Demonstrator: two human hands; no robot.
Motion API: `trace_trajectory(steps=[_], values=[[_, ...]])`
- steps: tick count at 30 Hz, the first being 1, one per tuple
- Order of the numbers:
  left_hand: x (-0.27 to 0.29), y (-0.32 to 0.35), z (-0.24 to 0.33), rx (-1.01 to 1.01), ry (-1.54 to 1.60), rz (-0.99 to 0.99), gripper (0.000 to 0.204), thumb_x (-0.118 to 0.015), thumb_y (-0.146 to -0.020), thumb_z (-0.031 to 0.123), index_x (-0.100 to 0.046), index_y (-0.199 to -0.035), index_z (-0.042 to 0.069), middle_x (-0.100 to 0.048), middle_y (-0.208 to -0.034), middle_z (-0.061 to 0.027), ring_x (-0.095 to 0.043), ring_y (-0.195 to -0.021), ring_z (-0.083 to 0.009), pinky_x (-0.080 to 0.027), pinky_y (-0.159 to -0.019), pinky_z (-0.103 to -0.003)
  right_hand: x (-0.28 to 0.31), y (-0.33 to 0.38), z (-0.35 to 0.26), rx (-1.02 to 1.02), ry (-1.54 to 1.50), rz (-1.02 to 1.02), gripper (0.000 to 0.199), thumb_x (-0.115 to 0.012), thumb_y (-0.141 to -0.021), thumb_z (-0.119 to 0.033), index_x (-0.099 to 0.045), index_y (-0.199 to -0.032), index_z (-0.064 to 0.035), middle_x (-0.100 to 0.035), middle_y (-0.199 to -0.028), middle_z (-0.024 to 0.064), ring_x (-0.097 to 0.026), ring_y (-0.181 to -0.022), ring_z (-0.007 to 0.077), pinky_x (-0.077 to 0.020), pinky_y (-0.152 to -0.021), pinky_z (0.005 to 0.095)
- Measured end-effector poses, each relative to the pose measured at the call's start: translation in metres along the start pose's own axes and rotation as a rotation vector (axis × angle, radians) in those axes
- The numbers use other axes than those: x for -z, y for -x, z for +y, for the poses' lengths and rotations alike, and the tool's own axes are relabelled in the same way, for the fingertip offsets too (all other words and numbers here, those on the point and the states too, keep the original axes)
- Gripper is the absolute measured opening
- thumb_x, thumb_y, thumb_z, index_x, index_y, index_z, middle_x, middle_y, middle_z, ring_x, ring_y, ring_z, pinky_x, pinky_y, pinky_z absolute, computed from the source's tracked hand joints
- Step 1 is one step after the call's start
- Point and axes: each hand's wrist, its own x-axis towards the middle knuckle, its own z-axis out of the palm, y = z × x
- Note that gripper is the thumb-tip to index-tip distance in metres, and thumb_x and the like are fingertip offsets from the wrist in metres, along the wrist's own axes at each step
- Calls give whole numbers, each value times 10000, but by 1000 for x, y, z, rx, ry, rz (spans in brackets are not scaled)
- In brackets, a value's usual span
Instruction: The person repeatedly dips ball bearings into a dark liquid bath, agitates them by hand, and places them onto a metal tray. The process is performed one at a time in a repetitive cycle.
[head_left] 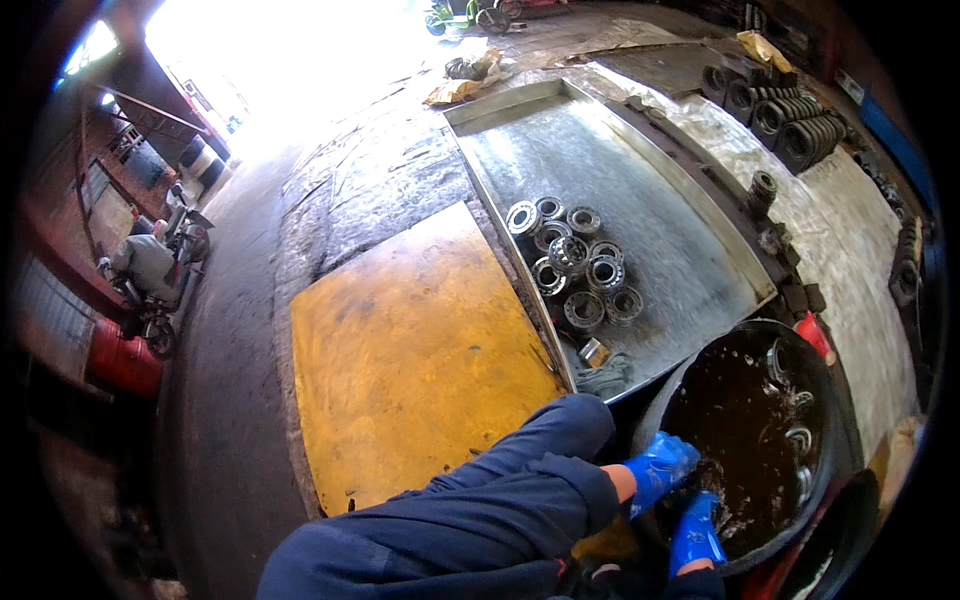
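Left hand (663, 469) and right hand (697, 536) were held over drum (848, 425) at 7–9 o'clock; grip state couldn't be told. Bearings (569, 254) were heaped in tray (670, 210), drum's 10–11 o'clock.

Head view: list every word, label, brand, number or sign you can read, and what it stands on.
No text can be read.
Blue gloves: any marking too small to read.
Bearings in metal tray: any stamping too small to read.
Pale rectangle at upper right: too blurred to read.

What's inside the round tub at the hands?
Dark liquid, with metal rings along the right side of the tub. Anything beneath the liquid or the left hand and right hand is covered.
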Motion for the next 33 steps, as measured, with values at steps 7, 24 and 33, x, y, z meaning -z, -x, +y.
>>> trace_trajectory(steps=[7,24,33], values=[[-10,3,-7,-31,53,76,209,-675,-790,160,-705,-996,183,-732,-914,-75,-726,-899,-319,-537,-704,-499,-5,17,15,-18,-14,-3,350,-544,-995,-285,-687,-1186,-29,-668,-1207,198,-649,-1068,356,-522,-878,438],[2,7,-1,-10,29,111,139,-654,-838,129,-749,-939,139,-743,-927,-120,-732,-892,-327,-537,-727,-474,29,47,-17,-109,16,-43,362,-561,-993,-266,-697,-1223,-22,-700,-1228,212,-673,-1124,370,-538,-916,438],[-13,5,-11,-125,167,187,172,-622,-817,118,-744,-938,126,-739,-897,-128,-724,-856,-352,-551,-722,-499,7,27,17,-89,40,-15,355,-567,-992,-264,-703,-1214,-23,-705,-1218,211,-677,-1120,372,-541,-912,438]])
